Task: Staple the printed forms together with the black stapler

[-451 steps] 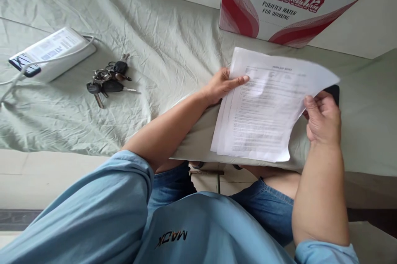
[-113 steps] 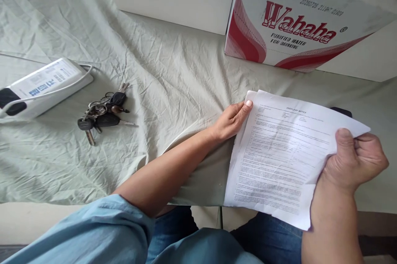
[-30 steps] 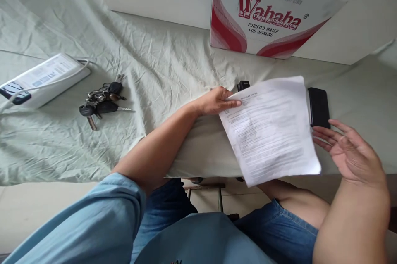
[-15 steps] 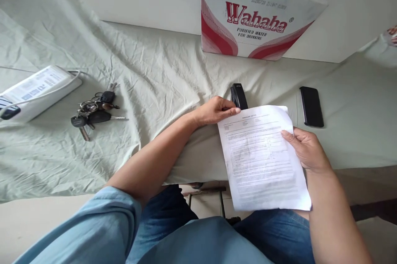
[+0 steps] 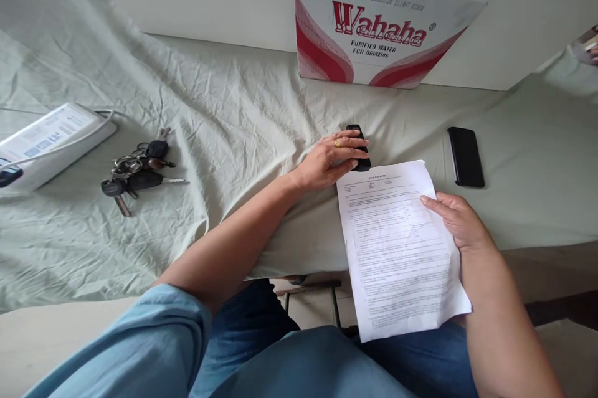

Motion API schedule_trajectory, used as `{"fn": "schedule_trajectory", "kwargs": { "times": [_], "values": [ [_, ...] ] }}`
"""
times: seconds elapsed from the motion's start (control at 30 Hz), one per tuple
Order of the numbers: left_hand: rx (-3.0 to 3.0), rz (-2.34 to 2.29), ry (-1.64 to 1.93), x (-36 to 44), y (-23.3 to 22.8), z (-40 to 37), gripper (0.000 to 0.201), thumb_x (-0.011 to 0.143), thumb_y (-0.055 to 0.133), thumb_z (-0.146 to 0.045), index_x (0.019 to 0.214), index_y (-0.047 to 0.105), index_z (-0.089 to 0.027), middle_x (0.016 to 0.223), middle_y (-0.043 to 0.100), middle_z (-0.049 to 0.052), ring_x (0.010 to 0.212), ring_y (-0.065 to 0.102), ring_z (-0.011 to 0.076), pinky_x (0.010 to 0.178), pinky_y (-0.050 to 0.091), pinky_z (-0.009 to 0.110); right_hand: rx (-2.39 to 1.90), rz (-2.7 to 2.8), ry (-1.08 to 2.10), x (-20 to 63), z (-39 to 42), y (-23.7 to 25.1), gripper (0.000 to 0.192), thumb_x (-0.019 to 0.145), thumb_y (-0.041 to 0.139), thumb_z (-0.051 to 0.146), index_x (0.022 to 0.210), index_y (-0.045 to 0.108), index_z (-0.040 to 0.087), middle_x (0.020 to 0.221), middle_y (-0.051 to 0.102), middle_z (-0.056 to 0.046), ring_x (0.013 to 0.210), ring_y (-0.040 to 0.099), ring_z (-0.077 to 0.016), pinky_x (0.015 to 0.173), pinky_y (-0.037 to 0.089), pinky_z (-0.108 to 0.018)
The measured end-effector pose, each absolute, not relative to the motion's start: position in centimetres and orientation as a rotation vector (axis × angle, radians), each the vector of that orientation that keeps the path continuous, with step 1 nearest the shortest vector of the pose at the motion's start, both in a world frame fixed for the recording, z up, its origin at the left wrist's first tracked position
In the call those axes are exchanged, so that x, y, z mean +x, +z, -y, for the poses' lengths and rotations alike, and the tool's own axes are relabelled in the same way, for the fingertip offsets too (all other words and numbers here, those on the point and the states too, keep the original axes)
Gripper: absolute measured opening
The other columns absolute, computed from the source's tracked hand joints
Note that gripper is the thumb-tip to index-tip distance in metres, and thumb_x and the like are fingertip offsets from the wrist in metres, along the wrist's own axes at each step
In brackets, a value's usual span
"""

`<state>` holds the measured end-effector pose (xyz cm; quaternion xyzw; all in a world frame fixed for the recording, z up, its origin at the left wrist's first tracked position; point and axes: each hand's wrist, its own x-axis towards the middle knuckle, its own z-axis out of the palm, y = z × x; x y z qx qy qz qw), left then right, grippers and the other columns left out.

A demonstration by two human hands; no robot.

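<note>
Now that the left hand (image 5: 332,161) has let go of the papers (image 5: 402,248), its fingers wrap the stapler (image 5: 359,146); right hand (image 5: 460,223) pinches the sheets.

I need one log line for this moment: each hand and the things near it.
left hand: on stapler | right hand: holding paper at its right edge | phone: on cloth | keys: far left
</note>
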<state>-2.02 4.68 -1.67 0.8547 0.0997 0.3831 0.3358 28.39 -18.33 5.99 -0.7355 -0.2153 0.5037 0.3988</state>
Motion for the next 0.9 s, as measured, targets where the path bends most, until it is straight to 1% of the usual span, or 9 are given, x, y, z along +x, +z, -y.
{"fn": "schedule_trajectory", "kwargs": {
  "times": [0.13, 0.2, 0.27, 0.33, 0.4, 0.5, 0.63, 0.8, 0.9],
  "values": [
    [2.218, -0.225, 0.985, -2.1, -1.8, -4.7, 0.039, 0.116, 0.071, -0.033, 0.149, 0.091, -0.026, 0.165, 0.086, 0.014, 0.174, 0.070, 0.0354, 0.148, 0.056, 0.062, -1.870, 0.541, 1.249, 28.8, 18.4, 5.9, 0.060, 0.056, 0.119, 0.069, 0.086, 0.091, 0.026, 0.084, 0.092, -0.005, 0.075, 0.090, -0.0299, 0.069, 0.077, -0.040],
    [2.221, -0.230, 0.951, -2.0, -1.9, -4.7, 0.044, 0.111, 0.080, -0.031, 0.153, 0.088, -0.025, 0.170, 0.083, 0.015, 0.177, 0.066, 0.0385, 0.150, 0.053, 0.065, -1.867, 0.545, 1.234, 29.0, 18.4, 6.0, 0.060, 0.055, 0.120, 0.069, 0.087, 0.091, 0.027, 0.084, 0.092, -0.005, 0.074, 0.090, -0.0299, 0.068, 0.077, -0.041],
    [2.252, -0.279, 0.886, -2.0, -2.1, -4.7, 0.052, 0.105, 0.083, -0.022, 0.156, 0.087, -0.026, 0.174, 0.080, 0.016, 0.180, 0.062, 0.0411, 0.151, 0.051, 0.069, -1.866, 0.550, 1.245, 29.3, 18.5, 6.1, 0.059, 0.057, 0.119, 0.068, 0.087, 0.091, 0.026, 0.085, 0.092, -0.005, 0.075, 0.091, -0.0309, 0.068, 0.077, -0.042],
    [2.298, -0.333, 0.836, -1.8, -2.3, -4.7, 0.058, 0.102, 0.077, -0.013, 0.158, 0.086, -0.026, 0.177, 0.078, 0.014, 0.181, 0.061, 0.0401, 0.151, 0.050, 0.069, -1.879, 0.551, 1.283, 29.6, 18.7, 6.2, 0.060, 0.059, 0.119, 0.068, 0.089, 0.092, 0.025, 0.086, 0.093, -0.007, 0.077, 0.091, -0.0314, 0.068, 0.076, -0.041],
    [2.320, -0.350, 0.830, -1.7, -2.5, -4.7, 0.064, 0.100, 0.073, -0.008, 0.160, 0.084, -0.026, 0.179, 0.077, 0.013, 0.182, 0.061, 0.0375, 0.152, 0.049, 0.066, -1.893, 0.550, 1.329, 30.0, 18.7, 6.2, 0.060, 0.060, 0.119, 0.067, 0.091, 0.092, 0.023, 0.087, 0.093, -0.008, 0.077, 0.092, -0.0315, 0.069, 0.077, -0.041],
    [2.315, -0.321, 0.853, -1.7, -2.6, -4.8, 0.066, 0.098, 0.076, -0.010, 0.162, 0.082, -0.026, 0.180, 0.076, 0.014, 0.182, 0.061, 0.0370, 0.152, 0.050, 0.063, -1.896, 0.555, 1.334, 30.2, 18.7, 6.2, 0.059, 0.060, 0.119, 0.065, 0.090, 0.091, 0.024, 0.086, 0.093, -0.007, 0.076, 0.091, -0.0320, 0.068, 0.077, -0.042],
    [2.320, -0.323, 0.848, -1.7, -2.6, -4.9, 0.064, 0.100, 0.075, -0.012, 0.163, 0.082, -0.027, 0.180, 0.076, 0.014, 0.181, 0.061, 0.0379, 0.150, 0.052, 0.064, -1.892, 0.542, 1.259, 30.2, 18.5, 6.2, 0.062, 0.053, 0.120, 0.068, 0.087, 0.089, 0.026, 0.084, 0.092, -0.007, 0.074, 0.091, -0.0331, 0.066, 0.077, -0.044],
    [2.304, -0.308, 0.877, -1.6, -2.7, -4.9, 0.064, 0.100, 0.073, -0.008, 0.161, 0.084, -0.026, 0.177, 0.078, 0.015, 0.179, 0.064, 0.0387, 0.149, 0.053, 0.065, -1.905, 0.531, 1.196, 29.9, 18.4, 6.3, 0.067, 0.047, 0.120, 0.072, 0.086, 0.088, 0.027, 0.086, 0.093, -0.007, 0.076, 0.091, -0.0348, 0.070, 0.080, -0.049],
    [2.304, -0.310, 0.891, -1.5, -3.0, -5.1, 0.067, 0.102, 0.066, -0.003, 0.161, 0.085, -0.028, 0.178, 0.078, 0.012, 0.179, 0.064, 0.0351, 0.150, 0.054, 0.063, -1.897, 0.556, 1.199, 30.1, 18.5, 6.4, 0.065, 0.050, 0.120, 0.073, 0.084, 0.087, 0.028, 0.084, 0.092, -0.006, 0.076, 0.091, -0.0337, 0.070, 0.080, -0.047]
  ]
}}
